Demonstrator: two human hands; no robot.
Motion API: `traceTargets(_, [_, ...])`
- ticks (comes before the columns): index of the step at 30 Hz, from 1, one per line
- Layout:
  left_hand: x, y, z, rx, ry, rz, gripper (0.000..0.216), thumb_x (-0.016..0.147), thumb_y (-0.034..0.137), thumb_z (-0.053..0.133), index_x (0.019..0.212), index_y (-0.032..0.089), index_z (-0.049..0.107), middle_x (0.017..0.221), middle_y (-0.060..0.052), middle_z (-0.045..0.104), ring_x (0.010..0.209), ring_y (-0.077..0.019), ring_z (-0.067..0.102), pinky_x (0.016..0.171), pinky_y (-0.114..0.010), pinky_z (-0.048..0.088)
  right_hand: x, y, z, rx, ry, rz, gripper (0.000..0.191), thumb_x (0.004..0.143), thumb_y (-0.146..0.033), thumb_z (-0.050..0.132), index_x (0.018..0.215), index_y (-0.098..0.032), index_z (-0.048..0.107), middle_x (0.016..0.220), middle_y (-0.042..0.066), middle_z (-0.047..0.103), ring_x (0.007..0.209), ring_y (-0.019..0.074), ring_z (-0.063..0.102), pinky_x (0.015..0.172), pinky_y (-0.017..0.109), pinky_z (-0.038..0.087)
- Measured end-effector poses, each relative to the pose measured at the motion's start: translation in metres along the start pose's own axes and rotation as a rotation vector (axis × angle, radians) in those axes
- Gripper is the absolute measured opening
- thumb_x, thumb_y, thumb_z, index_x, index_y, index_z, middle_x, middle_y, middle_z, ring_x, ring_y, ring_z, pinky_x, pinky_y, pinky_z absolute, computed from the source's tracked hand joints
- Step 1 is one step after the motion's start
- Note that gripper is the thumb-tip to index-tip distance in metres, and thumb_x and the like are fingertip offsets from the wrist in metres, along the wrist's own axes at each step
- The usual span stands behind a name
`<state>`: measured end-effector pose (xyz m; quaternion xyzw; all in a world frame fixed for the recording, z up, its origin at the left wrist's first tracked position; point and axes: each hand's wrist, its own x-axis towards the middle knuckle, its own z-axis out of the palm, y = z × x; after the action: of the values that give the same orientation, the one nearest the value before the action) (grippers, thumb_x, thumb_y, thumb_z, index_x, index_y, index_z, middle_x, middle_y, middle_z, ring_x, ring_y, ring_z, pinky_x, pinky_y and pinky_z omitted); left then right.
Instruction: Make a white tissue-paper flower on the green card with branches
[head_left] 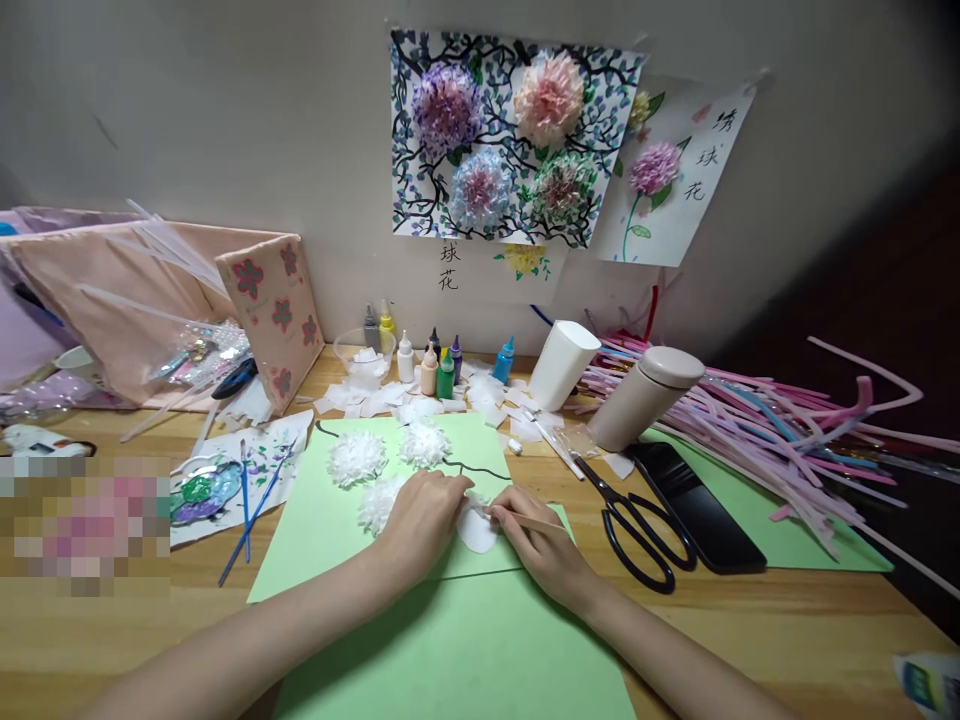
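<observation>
A round white paper piece point(478, 530) lies on the green sheet point(300, 545) between my two hands. My left hand point(421, 518) bends over its left edge, fingers curled and closed; what they pinch is hidden beneath them. In my right hand point(536, 545) a thin wooden stick point(541, 522) is gripped, its tip at the right side of the white piece. Fluffy white paper flowers sit on the sheet: one at left point(357, 458), another at the top point(424, 442), and a third point(376, 503) partly covered by my left hand.
Black scissors point(637, 525) and a phone point(697, 508) lie to the right, below a beige tumbler point(646, 400). Paint bottles point(445, 375) and white paper scraps point(352, 402) line the back. Crossed brushes point(255, 525) rest at left. Pipe cleaners point(750, 420) spread at far right.
</observation>
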<state>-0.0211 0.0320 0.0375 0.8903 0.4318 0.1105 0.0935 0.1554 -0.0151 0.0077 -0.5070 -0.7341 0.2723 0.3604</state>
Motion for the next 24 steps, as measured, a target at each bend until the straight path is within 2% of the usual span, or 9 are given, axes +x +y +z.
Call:
traceTargets(10, [0.0012, 0.0007, -0.0026, 0.024, -0.039, -0.011, 0.024, 0.087, 0.014, 0.044, 0.104, 0.017, 0.061, 0.082, -0.009, 0.069, 0.079, -0.0237, 0.064, 0.068, -0.033, 0.045, -0.0002, -0.0016, -0.0036, 0.016, 0.005, -0.014, 0.024, 0.096, -0.03, 0.035, 0.079, -0.022, 0.05, 0.076, 0.002, 0.056, 0.074, 0.0165, 0.053, 0.069, 0.028, 0.041])
traceTargets(17, [0.001, -0.0006, -0.0012, 0.029, -0.027, -0.004, 0.025, 0.088, 0.016, 0.043, 0.106, 0.017, 0.061, 0.081, -0.008, 0.069, 0.078, -0.0214, 0.064, 0.069, -0.031, 0.046, 0.0008, -0.0021, -0.0016, 0.021, -0.009, 0.024, 0.024, 0.096, -0.031, 0.036, 0.079, -0.022, 0.051, 0.076, 0.001, 0.057, 0.073, 0.0163, 0.054, 0.068, 0.028, 0.042])
traceTargets(24, [-0.0003, -0.0025, -0.0004, -0.008, -0.041, -0.013, 0.028, 0.086, 0.013, 0.043, 0.108, 0.018, 0.059, 0.085, -0.007, 0.069, 0.081, -0.0231, 0.064, 0.07, -0.033, 0.046, 0.0003, -0.0009, -0.0035, 0.022, 0.008, -0.019, 0.023, 0.096, -0.029, 0.036, 0.081, -0.022, 0.051, 0.078, 0.001, 0.057, 0.075, 0.0161, 0.054, 0.069, 0.027, 0.041])
